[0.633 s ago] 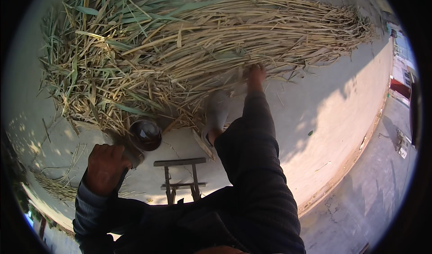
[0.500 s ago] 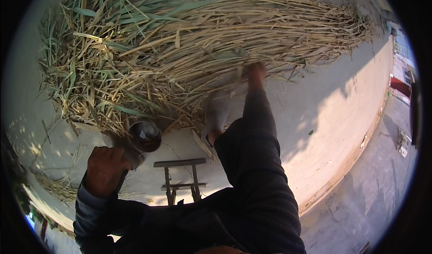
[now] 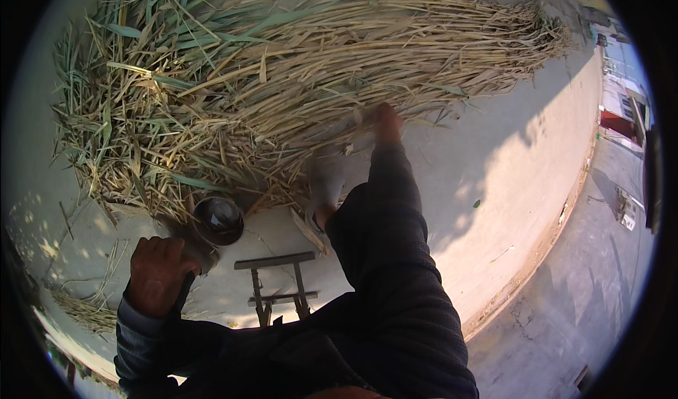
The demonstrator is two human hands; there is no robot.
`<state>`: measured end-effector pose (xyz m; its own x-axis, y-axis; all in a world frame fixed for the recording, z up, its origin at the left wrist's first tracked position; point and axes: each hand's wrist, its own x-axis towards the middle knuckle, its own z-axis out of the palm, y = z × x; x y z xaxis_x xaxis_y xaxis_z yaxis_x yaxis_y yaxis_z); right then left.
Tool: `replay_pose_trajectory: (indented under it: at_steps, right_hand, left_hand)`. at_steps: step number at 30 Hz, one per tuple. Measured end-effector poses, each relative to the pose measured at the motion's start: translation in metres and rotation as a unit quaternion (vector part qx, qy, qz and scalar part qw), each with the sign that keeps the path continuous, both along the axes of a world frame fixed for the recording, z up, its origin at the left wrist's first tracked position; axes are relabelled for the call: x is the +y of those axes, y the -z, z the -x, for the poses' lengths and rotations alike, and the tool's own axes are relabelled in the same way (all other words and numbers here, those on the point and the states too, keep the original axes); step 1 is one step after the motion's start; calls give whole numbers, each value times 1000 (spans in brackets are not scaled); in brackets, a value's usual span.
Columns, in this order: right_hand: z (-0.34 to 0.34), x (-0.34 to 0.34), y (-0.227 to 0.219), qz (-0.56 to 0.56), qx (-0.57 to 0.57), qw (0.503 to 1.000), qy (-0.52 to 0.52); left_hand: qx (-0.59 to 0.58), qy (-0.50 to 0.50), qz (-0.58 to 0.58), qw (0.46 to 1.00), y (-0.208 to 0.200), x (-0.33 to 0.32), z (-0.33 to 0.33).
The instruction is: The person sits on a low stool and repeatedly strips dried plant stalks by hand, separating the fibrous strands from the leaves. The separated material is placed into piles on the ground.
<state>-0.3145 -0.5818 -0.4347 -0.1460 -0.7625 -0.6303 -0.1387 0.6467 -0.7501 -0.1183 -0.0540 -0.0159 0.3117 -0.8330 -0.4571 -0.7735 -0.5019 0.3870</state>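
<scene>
On the left, a big heap of dry reeds (image 3: 282, 88) on the pale ground (image 3: 494, 187), with green leaves mixed in at the left end. Low on the left, the left hand (image 3: 157, 275) curled into a fist around a dark handle (image 3: 185, 289), held tight. Just right of that hand, a round dark metal cup (image 3: 217, 220), right at the near edge of the heap. In the middle, a small wooden stool (image 3: 279, 289) on the ground. Above it, a grey shoe (image 3: 326, 187) next to the stalks. Further right, the right hand (image 3: 387, 122) at the end of a dark sleeve (image 3: 392, 208), pushed into the stalks. Fingers hidden in the reeds, so cannot tell if closed or loose. Far right, a grey road (image 3: 600, 286) past the kerb.
</scene>
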Motion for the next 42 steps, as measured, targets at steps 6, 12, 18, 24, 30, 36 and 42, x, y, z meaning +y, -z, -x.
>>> replay_pose_trajectory:
  at_steps: [6,12,18,24,30,36,42]
  right_hand:
    - [32,-13,-41,334,352,672,-559]
    - [15,-47,-102,203,-130,905,-351]
    - [-23,-73,-274,-49,-182,950,-249]
    - [-84,-20,-398,-12,-327,924,-197]
    - [-140,103,-460,18,-288,924,-252]
    - [-150,240,-469,30,-396,849,-350]
    - [-166,290,-461,45,-282,870,-403]
  left_hand:
    - [-12,-16,19,1000,-5,9,5]
    - [-10,-27,50,998,-7,30,7]
    - [-32,-42,85,995,-15,46,8]
    - [-164,-89,299,936,-31,29,3]
    - [-322,-82,427,841,-90,9,-5]
    - [-417,-119,391,812,-115,-1,-26]
    - [-329,-127,408,842,-82,24,-59]
